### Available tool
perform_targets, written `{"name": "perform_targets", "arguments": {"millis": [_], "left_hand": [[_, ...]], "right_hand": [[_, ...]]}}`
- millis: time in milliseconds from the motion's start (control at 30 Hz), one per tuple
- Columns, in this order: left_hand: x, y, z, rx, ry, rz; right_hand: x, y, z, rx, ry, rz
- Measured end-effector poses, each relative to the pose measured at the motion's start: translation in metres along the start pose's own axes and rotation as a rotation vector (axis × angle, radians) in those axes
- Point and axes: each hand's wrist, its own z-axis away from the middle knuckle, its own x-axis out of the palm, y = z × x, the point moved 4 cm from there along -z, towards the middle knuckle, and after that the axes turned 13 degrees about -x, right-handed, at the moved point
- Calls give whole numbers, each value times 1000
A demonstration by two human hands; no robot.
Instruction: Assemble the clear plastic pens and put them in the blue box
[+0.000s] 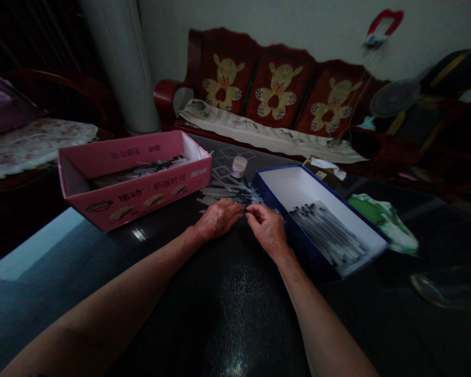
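Over the dark table (172, 314), my left hand (219, 217) and my right hand (267, 228) meet, fingertips almost touching. Both pinch at something small that I cannot make out. Just beyond them lies a loose pile of thin, pale, see-through tubes (215, 192), partly covered by my fingers. A pink cardboard box (141, 199) with printed lettering stands to the left, holding more thin pieces (153, 167). Close to my right hand is a blue box (284, 183) with a white inside. Clear pen-like sticks with dark ends (327, 233) lie side by side in it.
A small round tub (239, 166) stands behind the pile. Right of the blue box are a green and white plastic packet (384, 222), a brown carton (324, 172) and a clear dish-like object (447, 287). A wooden sofa (255, 118) with bear-patterned backs stands beyond the table.
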Motion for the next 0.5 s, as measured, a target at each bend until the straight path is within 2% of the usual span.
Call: {"name": "perform_targets", "arguments": {"millis": [200, 500], "left_hand": [[-1, 0, 0, 15, -24, 35], [-3, 2, 0, 72, 29, 68]], "right_hand": [[1, -3, 0, -27, -6, 8], [2, 6, -1, 144, 4, -321]]}}
